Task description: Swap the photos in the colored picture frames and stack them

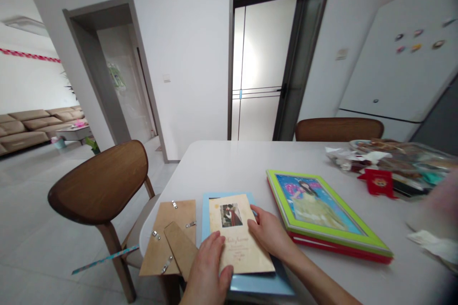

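Observation:
A cream printed card (246, 247) with a small photo and red lettering lies tilted over a light blue frame (206, 214) on the white table. My left hand (211, 267) rests on the card's lower left edge, fingers together and thumb apart. At the card's upper right edge, my right hand (270, 231) touches it with bent fingers, thumb on the face. Left of the frame is a brown backing board (179, 209) with metal clips and a stand leg, partly behind my left hand. A green-edged picture frame (322, 200) sits on a red one to the right.
Plastic bags (415, 152), a red packet (379, 182) and white tissue (434, 245) lie at the table's right. A wooden chair (103, 181) stands at the left, another (339, 128) beyond the far edge. The white table (229, 162) has rounded corners.

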`<state>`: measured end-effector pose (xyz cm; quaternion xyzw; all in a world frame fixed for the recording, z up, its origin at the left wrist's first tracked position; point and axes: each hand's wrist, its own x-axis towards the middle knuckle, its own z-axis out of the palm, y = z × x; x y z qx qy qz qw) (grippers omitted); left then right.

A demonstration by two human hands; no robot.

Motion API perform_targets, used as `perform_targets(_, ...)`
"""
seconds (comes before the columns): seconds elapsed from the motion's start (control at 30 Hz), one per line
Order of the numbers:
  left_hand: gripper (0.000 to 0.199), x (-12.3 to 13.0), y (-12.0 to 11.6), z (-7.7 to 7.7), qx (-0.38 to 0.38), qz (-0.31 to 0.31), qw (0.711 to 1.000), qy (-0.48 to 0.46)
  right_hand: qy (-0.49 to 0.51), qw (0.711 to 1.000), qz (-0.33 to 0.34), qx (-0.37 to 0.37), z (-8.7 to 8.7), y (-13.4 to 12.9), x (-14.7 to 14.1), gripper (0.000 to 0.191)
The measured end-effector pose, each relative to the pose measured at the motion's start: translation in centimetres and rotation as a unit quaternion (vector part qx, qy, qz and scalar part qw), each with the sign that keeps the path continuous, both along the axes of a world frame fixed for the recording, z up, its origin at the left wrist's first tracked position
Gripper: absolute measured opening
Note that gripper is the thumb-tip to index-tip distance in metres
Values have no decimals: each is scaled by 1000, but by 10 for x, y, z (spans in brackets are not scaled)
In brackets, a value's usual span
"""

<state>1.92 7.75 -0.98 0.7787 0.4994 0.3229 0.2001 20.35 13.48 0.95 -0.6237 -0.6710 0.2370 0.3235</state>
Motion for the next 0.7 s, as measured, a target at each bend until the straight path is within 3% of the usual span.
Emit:
perform_targets(0.17, 42, 3, 0, 0, 14, -29, 995, 90, -199, 980, -20, 16, 6, -6, -3, 25)
perform_targets(0.3, 44, -3, -3, 4, 54, -44, 994, 90, -298, 953, -44, 7, 3, -11, -2, 23)
perform_targets(0.4, 52, -31, -9, 8, 77, -38, 991, 98, -285, 957, -49, 18, 3, -12, -2, 32)
perform_targets(0.5, 65, -76, -11, 6, 48, 12, 989, 140, -212, 976, 5, 40, 8, -16, -15, 35)
perform_targets(0.6, 67, -116, -7, -8, 20, 115, 975, 190, -129, 984, 103, 74, 15, -28, -51, 30)
perform_targets(0.7, 56, -136, 2, -28, 68, 169, 964, 195, -121, 970, 183, 105, 15, -43, -98, 34)
